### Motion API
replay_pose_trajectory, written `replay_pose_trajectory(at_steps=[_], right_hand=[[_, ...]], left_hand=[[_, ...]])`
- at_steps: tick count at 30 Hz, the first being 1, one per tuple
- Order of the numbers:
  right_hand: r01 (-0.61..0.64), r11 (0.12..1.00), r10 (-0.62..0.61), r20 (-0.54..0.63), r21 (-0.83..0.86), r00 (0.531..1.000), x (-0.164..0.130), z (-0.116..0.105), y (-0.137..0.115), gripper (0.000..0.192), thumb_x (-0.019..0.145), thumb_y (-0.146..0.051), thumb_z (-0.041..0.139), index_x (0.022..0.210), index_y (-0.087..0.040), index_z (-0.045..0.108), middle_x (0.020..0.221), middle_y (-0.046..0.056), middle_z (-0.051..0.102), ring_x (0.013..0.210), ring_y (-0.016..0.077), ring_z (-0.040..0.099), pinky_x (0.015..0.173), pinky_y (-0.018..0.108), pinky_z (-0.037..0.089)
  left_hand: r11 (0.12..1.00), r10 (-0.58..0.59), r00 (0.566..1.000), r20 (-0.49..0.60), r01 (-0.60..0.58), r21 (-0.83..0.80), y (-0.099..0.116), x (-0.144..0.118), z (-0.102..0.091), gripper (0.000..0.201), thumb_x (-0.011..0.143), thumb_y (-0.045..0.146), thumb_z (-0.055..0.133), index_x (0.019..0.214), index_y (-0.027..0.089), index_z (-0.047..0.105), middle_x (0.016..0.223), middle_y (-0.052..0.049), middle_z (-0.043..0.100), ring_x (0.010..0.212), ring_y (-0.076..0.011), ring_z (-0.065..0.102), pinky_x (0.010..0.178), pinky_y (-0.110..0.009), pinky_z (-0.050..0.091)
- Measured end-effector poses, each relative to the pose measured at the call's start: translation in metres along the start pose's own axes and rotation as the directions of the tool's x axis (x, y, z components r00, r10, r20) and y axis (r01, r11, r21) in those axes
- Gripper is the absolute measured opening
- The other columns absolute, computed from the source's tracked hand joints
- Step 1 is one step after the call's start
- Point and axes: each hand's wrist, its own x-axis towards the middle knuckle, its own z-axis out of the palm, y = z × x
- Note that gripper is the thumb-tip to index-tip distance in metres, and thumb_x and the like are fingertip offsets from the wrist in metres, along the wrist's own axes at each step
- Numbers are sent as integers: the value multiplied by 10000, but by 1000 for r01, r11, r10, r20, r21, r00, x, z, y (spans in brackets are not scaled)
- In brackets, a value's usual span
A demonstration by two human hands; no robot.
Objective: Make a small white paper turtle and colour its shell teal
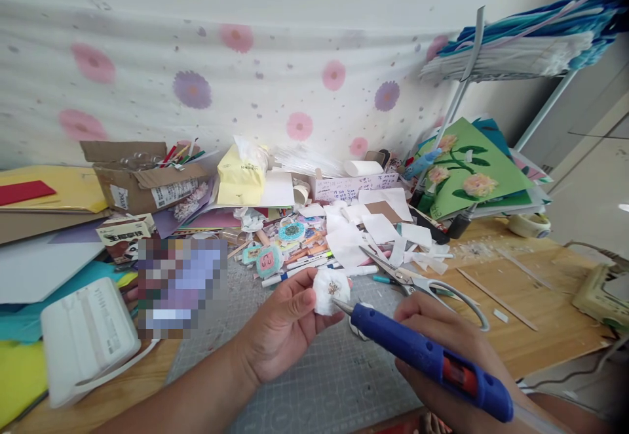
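Left hand [282, 329]: fingers pinch a small white paper piece [331, 291].
Right hand [442, 355]: fingers wrapped around a blue glue gun [427, 358], nozzle touching the piece.
Scissors [417, 280]: open on the tabletop [540, 316], just behind.

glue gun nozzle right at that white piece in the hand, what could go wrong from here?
1. Burn: the glue gun tip touches the small white piece pinched in the left hand; its fingers sit right beside the nozzle.
2. Drips could land on the cutting mat below.
3. Open scissors lie just behind the right hand; a backward move might snag them.
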Motion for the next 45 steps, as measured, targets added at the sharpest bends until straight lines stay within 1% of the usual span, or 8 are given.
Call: replay_pose_trajectory(at_steps=[7, 14, 20, 27, 36, 38, 42, 45], right_hand=[[67, 996, -68, -12, -59, 998, 3, -4, -3, 210, 668, -49, 536, 561, -203, 441, 596, -33, 455, 509, 105, 464, 456, 229, 348], [16, 1000, -17, -61, -13, 998, 1, 1, -2, 131, 686, -95, 526, 655, -222, 537, 719, -9, 547, 563, 118, 551, 469, 229, 420], [96, 990, -106, -87, -106, 991, 6, -1, -6, 196, 700, -92, 527, 569, -231, 483, 556, -39, 441, 453, 105, 448, 431, 227, 380], [8, 999, -12, -86, -43, 996, 0, 1, -2, 126, 683, -106, 534, 642, -225, 519, 719, 3, 557, 566, 130, 547, 475, 243, 431], [53, 989, -65, -84, -134, 994, 6, -1, -4, 212, 655, -50, 522, 542, -213, 446, 563, -39, 438, 459, 91, 459, 424, 226, 353], [64, 990, -70, -43, -129, 997, 6, -4, -2, 198, 656, -46, 518, 567, -217, 470, 581, -35, 471, 467, 97, 487, 426, 223, 378], [58, 994, -59, -1, -91, 998, 4, -6, 3, 169, 660, -63, 532, 653, -232, 533, 723, -3, 577, 574, 138, 581, 467, 236, 458], [59, 992, -64, -38, -109, 997, 3, -6, 4, 182, 645, -55, 523, 598, -226, 484, 641, -15, 532, 520, 125, 534, 444, 231, 427]], left_hand=[[1000, -7, 1000, 10, 7, 12, 0, 0, 0, 399, 669, 266, 770, 1017, 128, 631, 1040, -113, 673, 930, -202, 626, 838, -317, 477], [1000, -21, 1000, 0, 21, 12, 0, 0, 2, 415, 647, 266, 786, 1008, 125, 638, 1026, -112, 685, 927, -207, 628, 851, -330, 469], [1000, -17, 1000, -17, 17, 14, -1, 0, 1, 425, 641, 276, 790, 1007, 125, 637, 1054, -124, 680, 933, -217, 627, 836, -336, 477], [999, -34, 999, -23, 34, 18, -1, -1, 1, 417, 647, 277, 786, 1012, 137, 641, 1025, -106, 694, 935, -211, 632, 852, -337, 476], [999, -36, 998, -60, 37, 12, -2, -2, 0, 407, 619, 259, 805, 978, 152, 647, 1003, -91, 694, 906, -196, 630, 828, -336, 488], [999, -39, 997, -70, 40, 12, -2, -2, 0, 413, 613, 261, 809, 976, 152, 645, 1003, -93, 694, 915, -201, 630, 829, -337, 485], [999, -42, 996, -72, 43, 10, -2, -1, 0, 419, 620, 271, 805, 987, 157, 639, 1020, -99, 691, 943, -212, 630, 848, -345, 476], [999, -36, 998, -44, 36, 15, -1, -1, 0, 413, 643, 287, 789, 1002, 151, 638, 1030, -103, 691, 955, -214, 632, 862, -343, 473]])
